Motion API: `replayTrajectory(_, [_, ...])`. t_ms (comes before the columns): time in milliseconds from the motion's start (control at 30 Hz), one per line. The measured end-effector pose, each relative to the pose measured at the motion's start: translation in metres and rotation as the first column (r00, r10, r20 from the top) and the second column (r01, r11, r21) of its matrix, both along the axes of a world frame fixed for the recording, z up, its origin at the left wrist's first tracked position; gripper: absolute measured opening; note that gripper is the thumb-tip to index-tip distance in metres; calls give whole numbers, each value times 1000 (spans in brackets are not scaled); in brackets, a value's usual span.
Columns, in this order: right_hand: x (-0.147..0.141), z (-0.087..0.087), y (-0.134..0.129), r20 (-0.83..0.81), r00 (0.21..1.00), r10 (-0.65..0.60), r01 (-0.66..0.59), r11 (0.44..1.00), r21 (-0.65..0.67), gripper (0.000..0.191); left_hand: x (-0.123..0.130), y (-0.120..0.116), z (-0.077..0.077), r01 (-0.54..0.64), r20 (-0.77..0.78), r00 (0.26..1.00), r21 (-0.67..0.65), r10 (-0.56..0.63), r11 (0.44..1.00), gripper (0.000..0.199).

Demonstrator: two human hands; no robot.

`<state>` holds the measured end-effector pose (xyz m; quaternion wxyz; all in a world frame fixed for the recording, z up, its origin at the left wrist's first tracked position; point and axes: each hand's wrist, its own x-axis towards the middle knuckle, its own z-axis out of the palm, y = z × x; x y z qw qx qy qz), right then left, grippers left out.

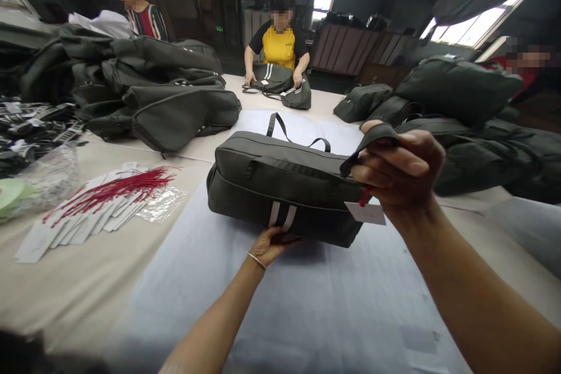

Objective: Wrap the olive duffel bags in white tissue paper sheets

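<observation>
A dark green duffel bag [280, 184] with two white stripes on its front is tilted up above the white sheet. My left hand [272, 245], with a bangle at the wrist, holds the bag's lower front edge by the stripes; some fingers are hidden beneath it. At the bag's right end, my right hand [397, 166] is closed around a dark strap [372, 139] and pulls it up. A white tag [367, 213] hangs on a red cord just below that hand. Two carry handles [277, 124] stand loosely over the bag's top.
White tags with red cords [109, 201] lie fanned out at left, beside clear plastic. Green bags are piled at left [175, 111] and right [460, 93]. Dark straps [35, 128] heap at far left. Across the table, a person in yellow [280, 49] handles bags; other people are behind.
</observation>
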<state>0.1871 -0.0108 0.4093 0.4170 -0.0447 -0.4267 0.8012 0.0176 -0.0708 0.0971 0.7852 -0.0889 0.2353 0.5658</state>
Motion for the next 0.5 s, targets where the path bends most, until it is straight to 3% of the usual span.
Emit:
replayTrajectory(267, [6,-29,-4,128,990,-58,61,998,-13,11,13,9,-35,-56,2,998,-177,57,983,24])
replayTrajectory(500, [1,-22,-13,227,964,-138,143,990,-9,9,14,7,-36,-44,52,997,-169,53,985,23])
